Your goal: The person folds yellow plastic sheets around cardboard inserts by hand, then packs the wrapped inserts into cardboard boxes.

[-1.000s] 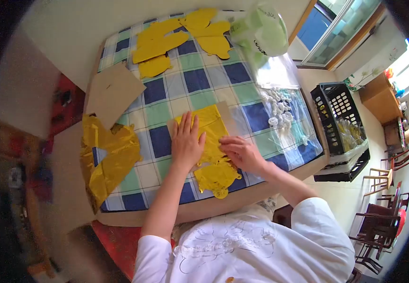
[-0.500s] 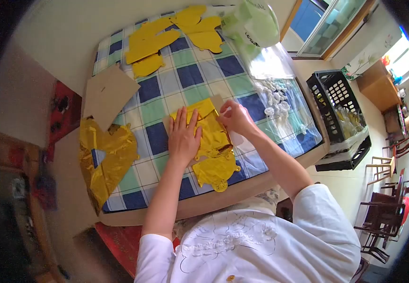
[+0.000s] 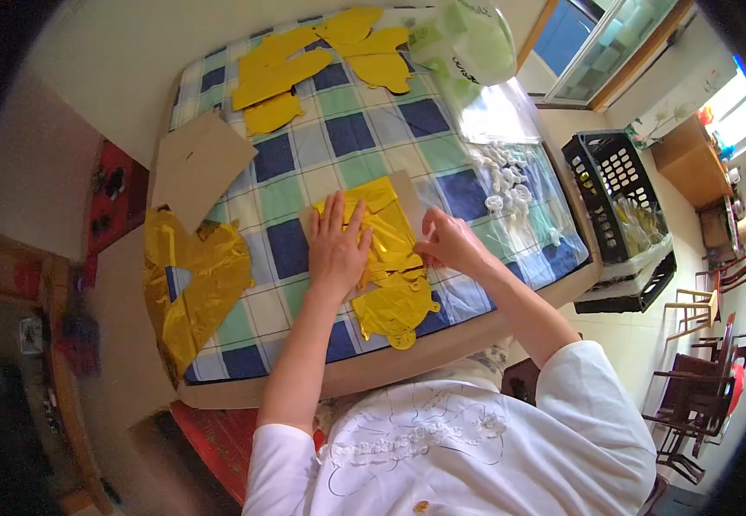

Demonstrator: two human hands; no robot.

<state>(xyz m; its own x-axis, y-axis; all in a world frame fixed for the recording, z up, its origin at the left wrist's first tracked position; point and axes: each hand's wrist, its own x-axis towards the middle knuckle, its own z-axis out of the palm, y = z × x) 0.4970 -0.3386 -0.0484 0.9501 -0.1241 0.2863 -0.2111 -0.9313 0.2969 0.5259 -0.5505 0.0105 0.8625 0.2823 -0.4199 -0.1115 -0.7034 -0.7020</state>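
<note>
Left hand: the left hand (image 3: pixel 336 245) lies flat and fully open, fingers spread, palm pressing on the shiny gold foil balloon (image 3: pixel 387 234); it grips nothing.
Right hand: the right hand (image 3: pixel 452 243) has its fingers bent, tips at the right edge of the foil. I cannot tell if they pinch it.
Foil balloon: it is folded on a small brown cardboard backing (image 3: pixel 413 191), near the front edge of the counter (image 3: pixel 351 133) with the blue, green and white checked cloth. Its round end hangs past the card towards the person.
Around: crumpled gold foil sheet (image 3: pixel 194 288) at the left, flat brown cardboard sheet (image 3: pixel 207 163) above it, flat yellow foil shapes (image 3: pixel 321 56) at the far end, small white plastic pieces (image 3: pixel 506 185) at the right.
Risk: I judge the slippery foil may spring open or slide off the card if the left palm lifts, and a hard pull could crease it.
Change: half a second ago the right hand was at the upper right corner of the foil; now it is lower along that edge. The left hand has stayed in place.
</note>
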